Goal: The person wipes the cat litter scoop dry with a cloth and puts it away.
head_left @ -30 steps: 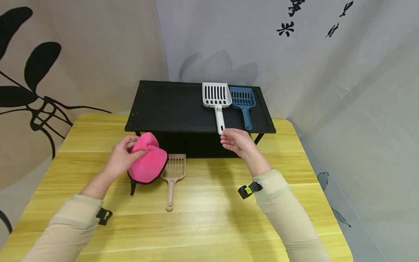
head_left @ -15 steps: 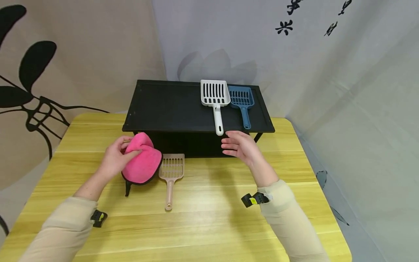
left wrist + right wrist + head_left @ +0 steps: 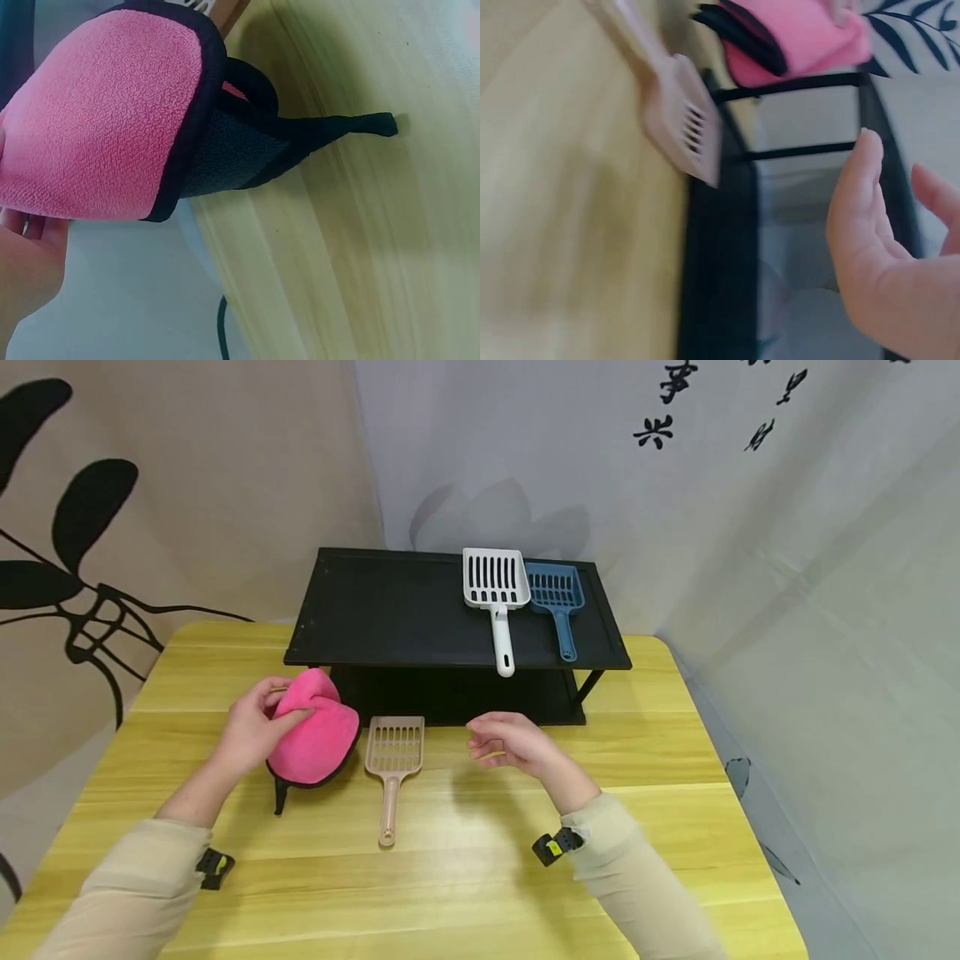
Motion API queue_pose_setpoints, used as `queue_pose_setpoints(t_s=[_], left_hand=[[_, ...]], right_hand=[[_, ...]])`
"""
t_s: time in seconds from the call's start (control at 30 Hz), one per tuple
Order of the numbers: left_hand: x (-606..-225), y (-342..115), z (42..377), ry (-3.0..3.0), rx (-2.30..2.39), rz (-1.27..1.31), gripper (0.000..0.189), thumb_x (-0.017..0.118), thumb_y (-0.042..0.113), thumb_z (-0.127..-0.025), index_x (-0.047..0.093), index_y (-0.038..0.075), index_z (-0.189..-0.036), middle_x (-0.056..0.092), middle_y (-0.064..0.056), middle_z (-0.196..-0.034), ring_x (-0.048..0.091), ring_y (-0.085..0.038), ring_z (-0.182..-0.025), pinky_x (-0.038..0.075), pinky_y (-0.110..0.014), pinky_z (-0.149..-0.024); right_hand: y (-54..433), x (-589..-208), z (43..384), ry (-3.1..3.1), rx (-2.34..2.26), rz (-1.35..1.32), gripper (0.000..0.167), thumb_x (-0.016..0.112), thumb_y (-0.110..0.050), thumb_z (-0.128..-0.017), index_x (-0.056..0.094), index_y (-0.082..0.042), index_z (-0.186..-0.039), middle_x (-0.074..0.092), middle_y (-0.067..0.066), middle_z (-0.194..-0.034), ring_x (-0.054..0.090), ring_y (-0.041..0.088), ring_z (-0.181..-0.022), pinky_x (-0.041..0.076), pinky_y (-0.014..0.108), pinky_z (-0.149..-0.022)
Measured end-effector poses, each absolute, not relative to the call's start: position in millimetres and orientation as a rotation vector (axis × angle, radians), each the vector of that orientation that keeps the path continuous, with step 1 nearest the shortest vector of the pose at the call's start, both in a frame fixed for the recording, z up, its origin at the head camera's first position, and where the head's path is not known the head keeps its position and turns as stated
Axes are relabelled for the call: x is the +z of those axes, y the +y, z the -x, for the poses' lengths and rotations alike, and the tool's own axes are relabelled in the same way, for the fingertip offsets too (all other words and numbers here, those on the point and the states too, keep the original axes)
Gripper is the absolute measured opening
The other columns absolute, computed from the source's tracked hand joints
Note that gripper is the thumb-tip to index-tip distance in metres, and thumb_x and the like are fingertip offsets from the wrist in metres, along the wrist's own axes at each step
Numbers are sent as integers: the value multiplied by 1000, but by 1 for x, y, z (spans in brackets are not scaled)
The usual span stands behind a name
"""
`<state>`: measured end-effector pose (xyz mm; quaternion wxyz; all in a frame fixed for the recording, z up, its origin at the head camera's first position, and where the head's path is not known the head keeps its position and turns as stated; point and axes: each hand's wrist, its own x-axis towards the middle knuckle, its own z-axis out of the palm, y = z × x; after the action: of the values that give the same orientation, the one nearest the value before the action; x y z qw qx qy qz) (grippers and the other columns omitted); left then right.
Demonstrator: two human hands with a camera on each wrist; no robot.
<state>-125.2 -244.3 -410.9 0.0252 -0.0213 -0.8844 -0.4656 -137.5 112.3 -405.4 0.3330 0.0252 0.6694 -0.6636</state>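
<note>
My left hand point(image 3: 247, 735) grips a folded pink cloth point(image 3: 315, 747) with black edging, thumb on top and fingers behind. In the left wrist view a dark corner of the cloth point(image 3: 240, 150) hangs out toward the wooden table. A beige litter scoop point(image 3: 389, 810) lies on the table just right of the cloth, its handle toward me. My right hand point(image 3: 517, 745) is over the table to the right of that scoop, fingers loosely bent and holding nothing. On the black shelf a white litter scoop point(image 3: 502, 643) lies beside a smaller blue one, the white handle's end jutting past the front edge.
The two-tier black shelf point(image 3: 390, 610) stands at the back of the wooden table point(image 3: 450, 893). The blue litter scoop point(image 3: 565, 635) lies near its right end. Behind the table hangs a pale curtain point(image 3: 465, 452) with dark plant prints and characters.
My right hand has let go of the white scoop's handle, drawn back from the shelf and moved toward the beige scoop. My left hand has shifted slightly left with the cloth.
</note>
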Motion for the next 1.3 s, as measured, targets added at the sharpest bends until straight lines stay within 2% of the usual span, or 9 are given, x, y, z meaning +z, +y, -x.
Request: queue_pose_setpoints(t_s=[0.13,0.23,0.57,0.7,0.8,0.93,1.03,1.2,1.3], left_hand=[[-412,-244,125,-2738,-1438,57,42,65,20,-88,49,-2,-120,65,-19,-108,53,11,-77,47,-10,-65],[-412,-243,123,-2751,-1453,51,43,64,20,-88,48,-2,-121,62,-27,-113,52,11,-77,47,-10,-66],[-418,-238,119,-2733,-1470,56,41,64,18,-89,49,-1,-122,64,-25,-113,52,11,-79,46,-10,-67],[-419,-237,119,-2722,-1487,53,41,63,16,-89,48,-2,-122,63,-26,-112,53,10,-78,47,-10,-67],[-419,-238,119,-2711,-1482,53,40,63,15,-89,48,-2,-122,64,-26,-111,53,9,-77,46,-10,-67],[-421,-238,119,-2704,-1478,52,39,63,15,-89,48,-2,-121,64,-25,-110,53,9,-77,46,-10,-67],[-421,-238,118,-2703,-1481,46,39,62,15,-90,48,-1,-122,64,-25,-110,53,9,-77,47,-10,-67],[-421,-239,117,-2713,-1462,39,39,62,16,-90,48,-1,-122,65,-24,-110,53,8,-77,46,-11,-67],[-420,-239,117,-2721,-1458,29,39,62,16,-90,48,-1,-122,65,-24,-110,53,7,-77,46,-11,-67]], right_hand=[[98,-432,136,1705,-1684,-97,32,52,-17,-94,52,4,-118,64,-2,-79,64,9,-72,55,35,-78],[90,-450,134,1683,-1659,-126,38,52,-16,-94,48,8,-124,63,-1,-80,64,9,-73,55,36,-79],[60,-484,127,1612,-1641,-182,40,50,-17,-95,48,10,-124,63,5,-84,62,8,-67,56,34,-76],[49,-493,125,1603,-1632,-161,42,47,-22,-97,48,10,-125,64,11,-92,63,12,-71,55,38,-79],[40,-497,123,1606,-1618,-161,44,46,-26,-98,50,10,-122,65,16,-99,63,14,-74,55,40,-81],[31,-503,117,1591,-1611,-189,43,46,-28,-98,54,10,-115,64,14,-96,63,16,-76,54,42,-81],[25,-507,113,1581,-1601,-204,42,44,-28,-99,52,9,-117,62,13,-95,64,19,-80,54,43,-82],[16,-512,107,1540,-1629,-231,45,38,-26,-100,46,11,-126,61,22,-111,63,34,-101,50,47,-89],[12,-511,106,1490,-1673,-240,45,37,-24,-101,45,11,-127,60,18,-107,61,33,-102,47,48,-94]])
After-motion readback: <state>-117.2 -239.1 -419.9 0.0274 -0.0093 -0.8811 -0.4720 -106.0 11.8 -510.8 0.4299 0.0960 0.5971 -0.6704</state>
